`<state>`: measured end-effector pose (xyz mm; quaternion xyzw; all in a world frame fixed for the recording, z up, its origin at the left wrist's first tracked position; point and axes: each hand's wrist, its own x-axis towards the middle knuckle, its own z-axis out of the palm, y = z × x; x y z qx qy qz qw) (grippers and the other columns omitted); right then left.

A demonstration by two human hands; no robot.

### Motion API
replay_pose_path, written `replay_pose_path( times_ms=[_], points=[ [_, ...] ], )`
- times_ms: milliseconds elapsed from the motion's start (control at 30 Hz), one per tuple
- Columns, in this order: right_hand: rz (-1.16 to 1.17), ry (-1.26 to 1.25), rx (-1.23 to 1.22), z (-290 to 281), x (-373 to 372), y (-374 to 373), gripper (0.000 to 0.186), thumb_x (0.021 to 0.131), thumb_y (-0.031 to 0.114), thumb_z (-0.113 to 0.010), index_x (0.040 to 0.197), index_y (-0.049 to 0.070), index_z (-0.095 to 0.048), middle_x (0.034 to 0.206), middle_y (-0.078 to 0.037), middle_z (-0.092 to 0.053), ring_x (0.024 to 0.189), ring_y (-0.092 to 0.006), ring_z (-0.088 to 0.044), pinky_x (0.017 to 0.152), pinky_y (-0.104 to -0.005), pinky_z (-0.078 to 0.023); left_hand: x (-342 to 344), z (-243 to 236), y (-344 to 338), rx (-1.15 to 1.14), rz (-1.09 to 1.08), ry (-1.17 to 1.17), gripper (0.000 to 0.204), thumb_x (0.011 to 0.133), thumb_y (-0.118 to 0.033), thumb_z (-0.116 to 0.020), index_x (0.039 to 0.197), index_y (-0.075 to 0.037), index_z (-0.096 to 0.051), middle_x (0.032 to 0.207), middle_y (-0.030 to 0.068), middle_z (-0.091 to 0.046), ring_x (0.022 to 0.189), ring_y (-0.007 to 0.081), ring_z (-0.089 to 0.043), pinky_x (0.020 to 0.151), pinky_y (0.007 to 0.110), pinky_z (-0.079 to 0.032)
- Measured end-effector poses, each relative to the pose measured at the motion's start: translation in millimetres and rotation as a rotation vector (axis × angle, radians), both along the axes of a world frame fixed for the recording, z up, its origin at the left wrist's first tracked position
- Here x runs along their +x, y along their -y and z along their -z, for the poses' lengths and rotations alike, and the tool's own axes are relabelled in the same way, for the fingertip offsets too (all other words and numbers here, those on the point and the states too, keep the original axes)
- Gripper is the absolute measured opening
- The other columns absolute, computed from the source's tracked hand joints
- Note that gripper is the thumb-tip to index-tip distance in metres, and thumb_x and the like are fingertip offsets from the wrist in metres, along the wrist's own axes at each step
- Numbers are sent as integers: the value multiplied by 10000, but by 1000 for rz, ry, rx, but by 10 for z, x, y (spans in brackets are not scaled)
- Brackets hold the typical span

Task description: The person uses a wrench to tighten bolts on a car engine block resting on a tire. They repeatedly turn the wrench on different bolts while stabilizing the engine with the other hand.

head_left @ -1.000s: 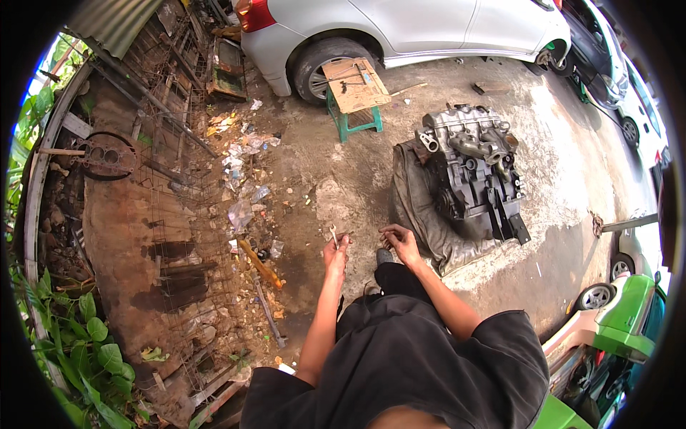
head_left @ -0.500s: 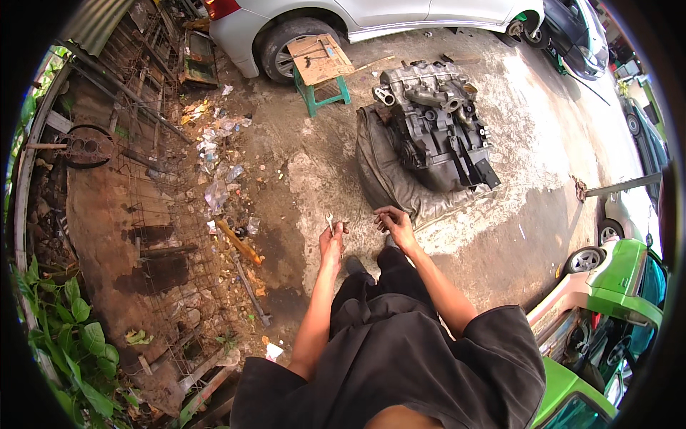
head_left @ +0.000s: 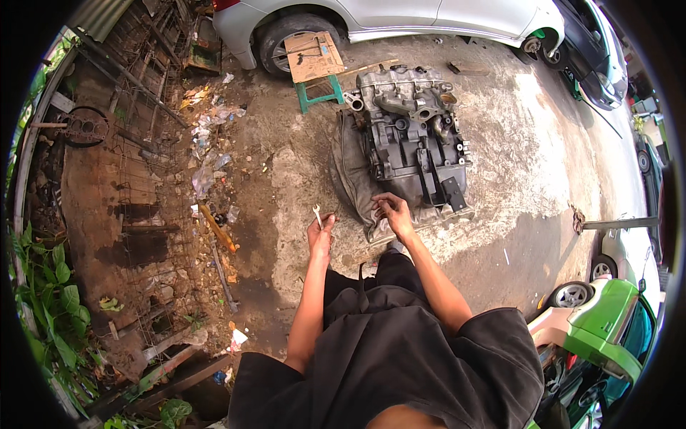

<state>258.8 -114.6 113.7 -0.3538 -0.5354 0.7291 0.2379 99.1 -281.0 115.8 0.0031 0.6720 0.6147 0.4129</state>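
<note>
A small open-end wrench (head_left: 316,213) sticks up from my left hand (head_left: 320,232), whose fingers are wrapped round it. My right hand (head_left: 392,214) hangs to its right with loosely curved, parted fingers and nothing visible in them, overlapping the view of the grey padded sheet (head_left: 348,187). On that sheet, just ahead of me, rests a metal engine assembly (head_left: 411,136) with manifolds and a black bracket on its front.
A green stool (head_left: 312,96) bears a board (head_left: 314,57) with tools, beside a white car (head_left: 393,21). Debris (head_left: 204,186), rusty mesh and scrap (head_left: 136,214) line the left side. A green vehicle (head_left: 607,322) and a metal post (head_left: 620,223) are at the right.
The engine, sheet and stool have come lower-left and nearer in the view as I moved forward. My hands sit somewhat higher in the picture, the wrench still in my left.
</note>
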Motion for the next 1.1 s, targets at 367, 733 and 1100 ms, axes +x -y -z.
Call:
replay_pose_path(
  times_ms=[367, 733, 1100],
  points=[
    [-99, 342, 418, 172, -125, -1160, 234, 945, 99, -583, 1140, 20, -688, 825, -81, -716, 759, -158, -675, 706, -324, -540, 426, -225, -647, -1, -73, 33, 260, 964, -192, -718, 1184, -59, -682, 1016, 21, -749, 546, 20, -428, 470, 228, -305],
    [-203, 346, 888, 553, -555, -1527, 379, 950, 235, -601, 1277, 43, -611, 1297, -187, -603, 1228, -397, -537, 1072, -468, -417, -58, 119, -1250, -73, -21, 55, 268, 957, -249, -729, 1155, -70, -707, 970, 4, -744, 527, 21, -403, 475, 224, -323],
    [-281, 394, 1036, 659, -537, -1670, 474, 934, 382, -455, 1247, 68, -624, 1328, -133, -600, 1198, -367, -540, 1032, -480, -417, -368, 883, -1990, -32, 98, 13, 257, 946, -267, -751, 1106, -67, -726, 963, -3, -750, 650, 36, -544, 487, 238, -344]
  ],
)
